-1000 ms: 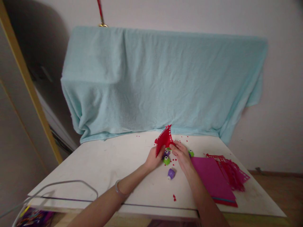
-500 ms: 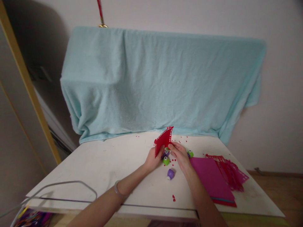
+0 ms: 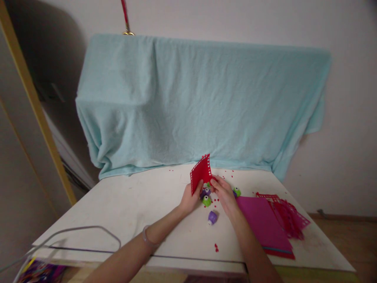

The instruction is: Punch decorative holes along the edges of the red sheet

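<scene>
A red sheet with small holes punched along its edges (image 3: pixel 200 173) stands tilted up between my hands. My left hand (image 3: pixel 191 198) grips its lower left part, thumb pressed on the near face. At the sheet's lower right corner, the fingers of my right hand (image 3: pixel 222 192) pinch the edge. Under and between the hands sit small craft punches with eye-like tops, one green (image 3: pixel 206 201) and one purple (image 3: pixel 205 192), partly covered. Nearer to me a purple punch (image 3: pixel 212 217) lies on its side. Another green one (image 3: pixel 236 192) is just right of my right hand.
A stack of magenta and other coloured sheets (image 3: pixel 262 220) lies on the white table (image 3: pixel 132 208) at right, beside punched red and pink scraps (image 3: pixel 287 216). Red cut-out bits (image 3: pixel 216 247) are scattered about. A light blue cloth (image 3: pixel 206 102) hangs behind; a grey cable (image 3: pixel 97 226) loops at left.
The red sheet has shifted slightly left and turned, so the holes along its left edge show more clearly. Both hands keep hold of it. The punches on the table have not moved.
</scene>
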`<state>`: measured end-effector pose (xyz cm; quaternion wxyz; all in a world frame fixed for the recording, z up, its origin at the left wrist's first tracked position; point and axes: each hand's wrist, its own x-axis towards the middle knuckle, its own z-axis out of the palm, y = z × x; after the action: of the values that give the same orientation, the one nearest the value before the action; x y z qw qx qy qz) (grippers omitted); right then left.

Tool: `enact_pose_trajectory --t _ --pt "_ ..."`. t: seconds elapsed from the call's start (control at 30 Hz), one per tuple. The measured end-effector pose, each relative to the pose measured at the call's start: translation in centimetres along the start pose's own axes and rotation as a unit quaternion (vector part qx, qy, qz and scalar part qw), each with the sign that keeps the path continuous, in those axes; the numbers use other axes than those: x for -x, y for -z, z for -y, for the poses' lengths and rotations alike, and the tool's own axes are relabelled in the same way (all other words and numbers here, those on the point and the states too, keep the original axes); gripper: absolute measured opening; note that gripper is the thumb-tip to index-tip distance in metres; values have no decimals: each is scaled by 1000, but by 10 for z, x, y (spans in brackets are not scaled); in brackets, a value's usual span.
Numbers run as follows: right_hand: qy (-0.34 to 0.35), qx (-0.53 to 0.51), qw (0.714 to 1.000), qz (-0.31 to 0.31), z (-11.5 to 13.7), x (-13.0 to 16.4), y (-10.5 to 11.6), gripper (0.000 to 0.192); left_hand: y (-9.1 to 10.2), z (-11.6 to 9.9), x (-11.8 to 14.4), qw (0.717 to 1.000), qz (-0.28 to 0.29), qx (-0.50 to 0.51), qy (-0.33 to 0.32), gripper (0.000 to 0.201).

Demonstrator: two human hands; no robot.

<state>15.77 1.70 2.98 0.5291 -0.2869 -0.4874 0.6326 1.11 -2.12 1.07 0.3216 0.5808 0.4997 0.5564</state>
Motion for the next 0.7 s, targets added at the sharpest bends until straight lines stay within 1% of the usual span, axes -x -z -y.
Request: enact_pose_trajectory --t 0.2,0.37,0.53,0.7 --pt "-9 -17 1000 -5 1 1 -2 28 1 -2 0 1000 -6 2 5 44" --pt "-7 -12 1000 -5 1 2 -2 33 1 -6 1 1000 -6 7 12 46" --pt "-10 -4 1000 -13 3 3 -3 36 2 -10 2 1000 -9 9 2 45" --pt "-5 2 1000 -6 3 3 -4 32 1 -11 2 1000 -3 -5 2 45"
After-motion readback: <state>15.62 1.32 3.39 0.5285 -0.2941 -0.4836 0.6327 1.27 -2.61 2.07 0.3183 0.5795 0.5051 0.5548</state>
